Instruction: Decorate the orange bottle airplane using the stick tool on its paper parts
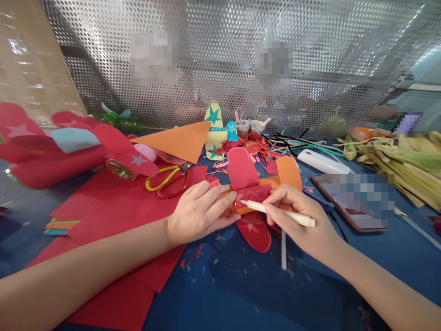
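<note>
A white marker pen [282, 212] is pinched in my right hand [303, 220], its tip touching a red paper strip [257, 195] that bears a row of pale drawn circles. The strip lies over the orange body of a small paper airplane [243, 168], which has rounded red and orange wings. Below the body, one red wing [255, 232] carries a faint star. My left hand [203, 211] grips the left end of the airplane, fingers laid across it and partly hiding it.
Red paper sheets [120, 207] lie under my left arm, with scissors [168, 179] on them. A larger red paper-covered model [62, 151] stands left. Paper scraps [255, 151] are heaped behind the airplane. A phone [351, 202], a white tool [324, 162] and corn husks [399, 161] lie right. Perforated metal [220, 55] closes the back.
</note>
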The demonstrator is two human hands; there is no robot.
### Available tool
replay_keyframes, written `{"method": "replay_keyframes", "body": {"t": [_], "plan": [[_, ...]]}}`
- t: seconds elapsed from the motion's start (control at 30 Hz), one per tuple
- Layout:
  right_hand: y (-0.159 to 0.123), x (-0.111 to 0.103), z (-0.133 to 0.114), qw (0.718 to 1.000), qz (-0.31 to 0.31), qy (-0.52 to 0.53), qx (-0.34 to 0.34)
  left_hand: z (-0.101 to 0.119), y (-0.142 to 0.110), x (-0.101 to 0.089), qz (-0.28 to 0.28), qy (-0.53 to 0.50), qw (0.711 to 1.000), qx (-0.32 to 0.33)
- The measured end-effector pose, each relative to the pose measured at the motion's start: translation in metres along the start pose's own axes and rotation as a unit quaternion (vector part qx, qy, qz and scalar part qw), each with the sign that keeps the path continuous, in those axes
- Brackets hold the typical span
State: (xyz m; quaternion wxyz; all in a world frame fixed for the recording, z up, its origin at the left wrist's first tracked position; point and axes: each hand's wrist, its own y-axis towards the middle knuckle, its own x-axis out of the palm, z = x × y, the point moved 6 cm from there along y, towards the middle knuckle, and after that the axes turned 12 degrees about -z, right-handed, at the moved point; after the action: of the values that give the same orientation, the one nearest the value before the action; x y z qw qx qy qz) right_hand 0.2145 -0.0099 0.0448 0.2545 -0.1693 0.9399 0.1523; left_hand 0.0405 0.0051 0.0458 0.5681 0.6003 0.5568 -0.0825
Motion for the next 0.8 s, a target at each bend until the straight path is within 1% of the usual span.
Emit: {"method": "replay_keyframes", "body": {"t": [0.33, 0.8], "plan": [[0.0002, 0.0002, 0.0009, 1.0, -0.005, -0.006, 0.01, 0.0007, 0.0016, -0.0015, 0.002, 0.006, 1.0, -0.001], [0.0, -0.0004, -0.0017, 0.999, -0.005, -0.029, -0.012, 0.0009, 0.0006, -0.0002, 0.003, 0.004, 1.0, 0.001]]}}
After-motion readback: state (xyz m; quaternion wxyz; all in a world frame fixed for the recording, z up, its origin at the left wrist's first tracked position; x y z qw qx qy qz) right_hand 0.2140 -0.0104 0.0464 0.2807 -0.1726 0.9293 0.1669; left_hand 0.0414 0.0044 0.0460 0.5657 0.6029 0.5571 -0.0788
